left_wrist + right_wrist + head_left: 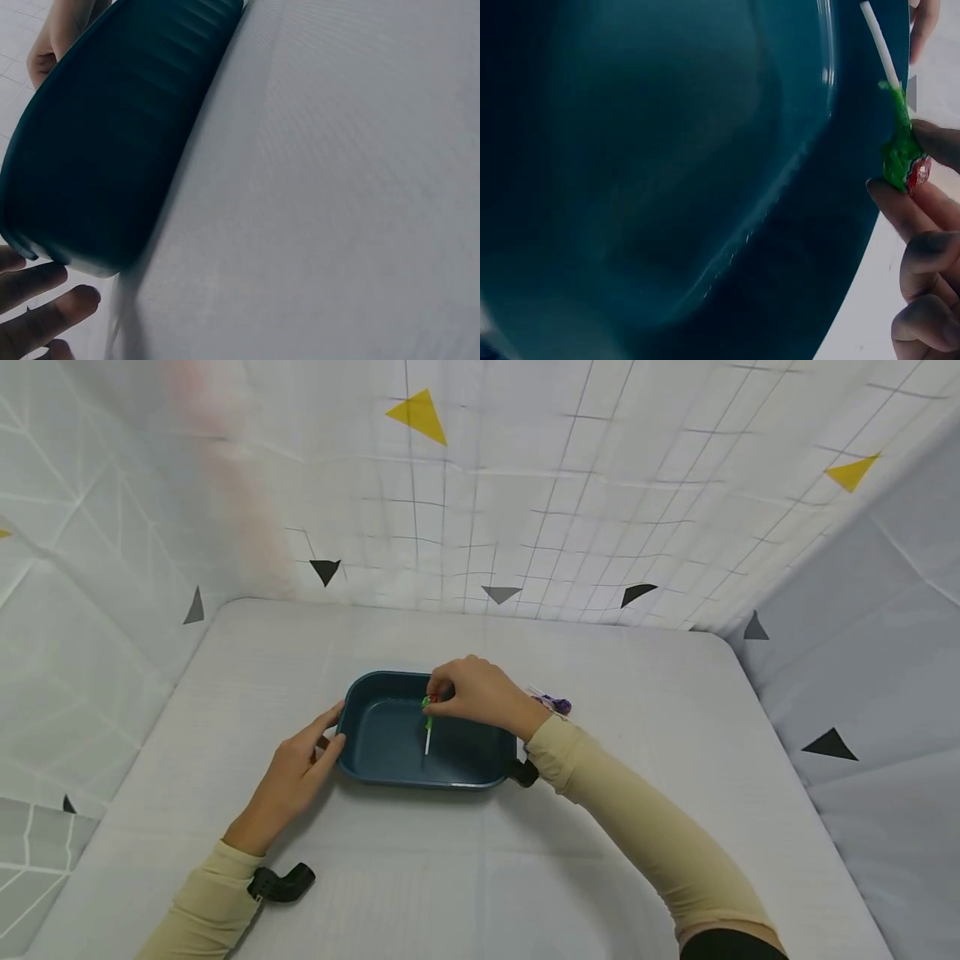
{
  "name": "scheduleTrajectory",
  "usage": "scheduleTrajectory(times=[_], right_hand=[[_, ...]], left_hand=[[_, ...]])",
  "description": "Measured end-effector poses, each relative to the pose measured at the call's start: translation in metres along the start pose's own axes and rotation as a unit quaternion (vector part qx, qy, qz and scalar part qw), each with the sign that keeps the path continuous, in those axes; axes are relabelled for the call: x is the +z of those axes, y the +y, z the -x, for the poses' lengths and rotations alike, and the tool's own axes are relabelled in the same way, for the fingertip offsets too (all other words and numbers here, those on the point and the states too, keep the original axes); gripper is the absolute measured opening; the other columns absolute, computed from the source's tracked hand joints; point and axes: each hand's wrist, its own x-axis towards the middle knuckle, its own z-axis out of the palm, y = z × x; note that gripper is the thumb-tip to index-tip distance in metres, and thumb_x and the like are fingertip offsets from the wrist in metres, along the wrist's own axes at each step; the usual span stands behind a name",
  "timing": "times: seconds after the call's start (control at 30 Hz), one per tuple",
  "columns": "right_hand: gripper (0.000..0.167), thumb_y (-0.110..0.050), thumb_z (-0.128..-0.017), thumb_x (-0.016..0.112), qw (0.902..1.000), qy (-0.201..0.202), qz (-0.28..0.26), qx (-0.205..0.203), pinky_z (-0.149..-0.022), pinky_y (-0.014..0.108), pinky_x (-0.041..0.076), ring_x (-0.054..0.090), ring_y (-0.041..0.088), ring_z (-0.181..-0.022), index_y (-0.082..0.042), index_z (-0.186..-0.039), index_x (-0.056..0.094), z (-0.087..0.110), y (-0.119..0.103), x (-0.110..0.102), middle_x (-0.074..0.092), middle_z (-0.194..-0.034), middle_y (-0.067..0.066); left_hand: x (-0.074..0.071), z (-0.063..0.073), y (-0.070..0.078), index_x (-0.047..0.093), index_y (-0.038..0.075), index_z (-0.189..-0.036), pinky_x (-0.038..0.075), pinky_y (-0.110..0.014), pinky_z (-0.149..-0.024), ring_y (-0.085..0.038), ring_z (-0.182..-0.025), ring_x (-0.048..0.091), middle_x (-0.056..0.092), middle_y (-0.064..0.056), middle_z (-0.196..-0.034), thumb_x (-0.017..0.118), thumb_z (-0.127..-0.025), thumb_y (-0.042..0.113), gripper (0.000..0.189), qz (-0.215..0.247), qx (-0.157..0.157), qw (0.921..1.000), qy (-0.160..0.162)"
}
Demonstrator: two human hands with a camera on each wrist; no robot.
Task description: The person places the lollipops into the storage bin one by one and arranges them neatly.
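set flat on the white table (420, 877), just beyond the left fingertips: a dark blue tray (386, 731), mouth up for easy reach; touching its end with the left hand (292, 772), with fingers apart and fairly straight, likely to prevent sliding; arching the right hand (480, 693) over its far half; right of those fingers, by the wrist, purple-wrapped candy (560, 705); pinching between right thumb and fingertips, above the tray, a green-wrapped lollipop (898, 154) by its head, leaving the stick free, probably for surer control
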Motion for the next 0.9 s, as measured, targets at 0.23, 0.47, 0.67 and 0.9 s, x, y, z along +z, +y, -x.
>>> scheduleTrajectory(times=[0.23,0.47,0.67,0.9], right_hand=[[0.020,-0.035,-0.091,0.081,1.0000,-0.003,0.001,-0.005,-0.080,0.032,0.058,0.072,0.010,-0.095,-0.019,-0.104,0.078,-0.005,-0.001,0.001,0.078,-0.102,-0.005],[0.019,-0.034,-0.091,0.081,1.0000,-0.001,-0.005,-0.008,-0.078,0.030,0.056,0.071,0.009,-0.093,-0.019,-0.101,0.078,-0.011,-0.004,0.000,0.079,-0.100,-0.006],[0.019,-0.034,-0.091,0.080,0.9999,-0.007,-0.004,-0.012,-0.078,0.029,0.056,0.071,0.009,-0.093,-0.019,-0.103,0.078,-0.015,-0.010,0.000,0.079,-0.100,-0.006],[0.020,-0.035,-0.092,0.080,0.9998,-0.009,-0.006,-0.014,-0.080,0.029,0.056,0.072,0.009,-0.094,-0.018,-0.104,0.078,-0.023,-0.015,0.003,0.079,-0.100,-0.005]], left_hand=[[-0.001,-0.001,0.001,0.042,0.009,-0.158,0.048,-0.028,-0.067,-0.016,-0.082,0.062,0.066,-0.016,-0.136,0.052,-0.110,0.024,0.052,0.000,-0.005,1.0000,-0.005],[-0.001,-0.001,0.001,0.042,0.009,-0.159,0.048,-0.028,-0.067,-0.017,-0.085,0.063,0.065,-0.016,-0.138,0.052,-0.110,0.025,0.052,0.003,-0.009,0.9999,-0.007],[-0.001,-0.001,0.002,0.043,0.008,-0.158,0.048,-0.028,-0.067,-0.019,-0.085,0.063,0.065,-0.017,-0.138,0.052,-0.110,0.022,0.051,0.009,-0.005,0.9999,-0.005],[-0.001,0.000,0.002,0.043,0.008,-0.158,0.047,-0.028,-0.067,-0.018,-0.086,0.063,0.066,-0.016,-0.137,0.052,-0.110,0.023,0.051,0.004,0.002,1.0000,-0.001]])
